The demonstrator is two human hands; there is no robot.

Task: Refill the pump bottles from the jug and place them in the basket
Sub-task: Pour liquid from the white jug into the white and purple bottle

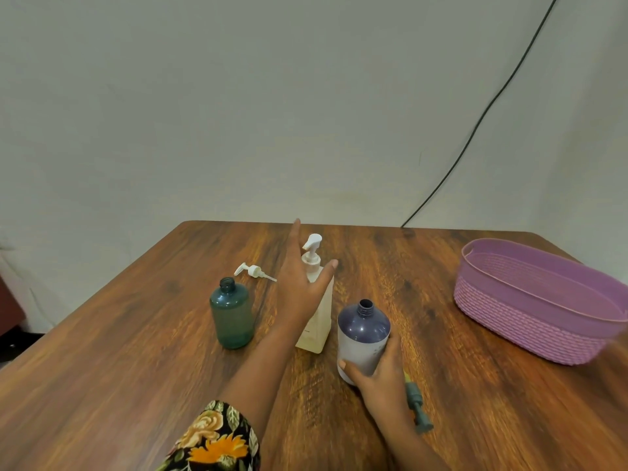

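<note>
A cream square pump bottle (pixel 321 311) with its white pump on stands mid-table. My left hand (pixel 300 283) is spread open in front of its neck, fingers straight, and I cannot tell whether it touches. My right hand (pixel 380 375) grips the lower part of an uncapped purple bottle (pixel 363 334) standing upright. A teal bottle (pixel 232 312), also uncapped, stands to the left. A loose white pump (pixel 253 270) lies behind the teal bottle. A teal pump (pixel 418 407) lies beside my right wrist. The purple basket (pixel 543 300) sits at the right.
The wooden table (pixel 136 351) ends at a pale wall behind. A black cable (pixel 475 130) runs down the wall to the table's back edge. The basket's right end is cut off by the frame edge.
</note>
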